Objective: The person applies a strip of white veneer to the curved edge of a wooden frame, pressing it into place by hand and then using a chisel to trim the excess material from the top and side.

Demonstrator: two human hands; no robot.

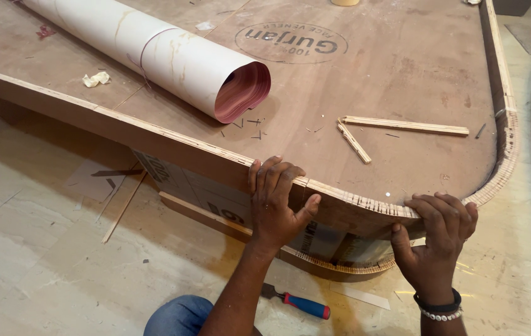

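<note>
A large plywood platform with a curved, kerf-cut edge strip fills the view. My left hand grips the rim where the straight edge meets the curve, fingers over the top, thumb along the strip. My right hand, wearing a black band and bead bracelet, clasps the curved rim farther right, fingers hooked over it. A lower curved plywood strip runs beneath the platform between my hands.
A roll of white marbled laminate lies on the platform at left. Two thin wood slivers rest near the curve. A chisel with a red and blue handle lies on the tile floor by my knee. Scraps litter the floor.
</note>
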